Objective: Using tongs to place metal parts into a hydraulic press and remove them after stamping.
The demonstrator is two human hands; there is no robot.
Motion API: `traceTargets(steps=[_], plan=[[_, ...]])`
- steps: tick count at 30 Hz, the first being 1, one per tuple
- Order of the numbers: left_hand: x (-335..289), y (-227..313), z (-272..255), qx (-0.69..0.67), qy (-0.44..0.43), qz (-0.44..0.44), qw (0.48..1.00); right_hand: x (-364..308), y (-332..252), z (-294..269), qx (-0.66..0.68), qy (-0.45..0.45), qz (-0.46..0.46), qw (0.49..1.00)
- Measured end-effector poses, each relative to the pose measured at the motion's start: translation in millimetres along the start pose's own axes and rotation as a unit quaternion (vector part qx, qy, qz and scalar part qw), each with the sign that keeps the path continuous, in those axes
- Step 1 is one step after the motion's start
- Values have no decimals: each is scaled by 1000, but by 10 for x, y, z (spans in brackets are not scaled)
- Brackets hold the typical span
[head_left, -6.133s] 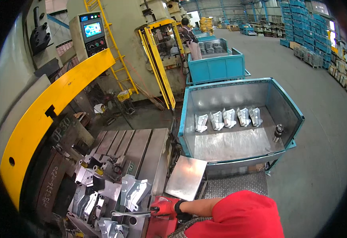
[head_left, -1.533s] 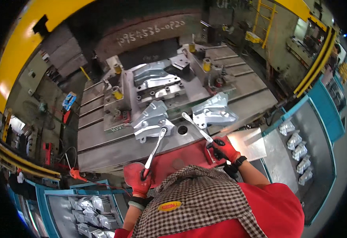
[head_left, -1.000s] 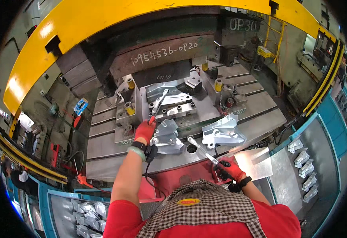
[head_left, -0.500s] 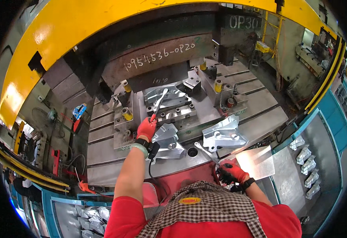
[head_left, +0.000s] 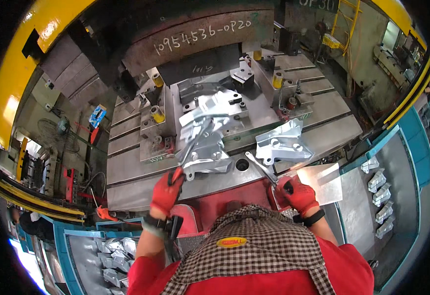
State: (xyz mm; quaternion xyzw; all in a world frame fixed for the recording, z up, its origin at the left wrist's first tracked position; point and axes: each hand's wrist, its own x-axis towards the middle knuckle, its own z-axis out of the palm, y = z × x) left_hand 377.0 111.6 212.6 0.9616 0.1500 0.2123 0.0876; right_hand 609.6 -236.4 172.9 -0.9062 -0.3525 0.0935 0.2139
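Observation:
My left hand (head_left: 166,191), in a red glove, is closed round the red handle of a long silver pick-up tool (head_left: 189,150). At the tool's far end, a shiny formed sheet-metal part (head_left: 212,107) appears raised in front of the die, blurred by motion. Below it, a second metal part (head_left: 207,161) lies at the front of the press bed. My right hand (head_left: 298,192), also red-gloved, is closed on a similar silver pick-up tool (head_left: 261,168). Its round end points toward another formed metal part (head_left: 284,142) at the right of the die.
The upper die (head_left: 200,39) hangs over the lower die, where yellow-topped posts (head_left: 157,114) stand. A flat metal sheet (head_left: 323,183) lies beside my right hand. Formed parts sit in teal-edged trays on the right (head_left: 404,172) and lower left (head_left: 80,255).
My left hand has drawn back toward me with the tool, and the metal part has come off the die toward me. My right hand has shifted slightly upward. The view has tilted down.

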Motion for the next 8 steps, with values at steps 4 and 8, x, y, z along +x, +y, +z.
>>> traceTargets(steps=[4, 8], plan=[[-385, 439, -252, -272, -84, -324, 902, 64, -54, -323, 102, 118, -30, 987], [-705, 510, -214, -247, -84, -348, 900, 144, -497, -1222, 274, 230, -176, 917]])
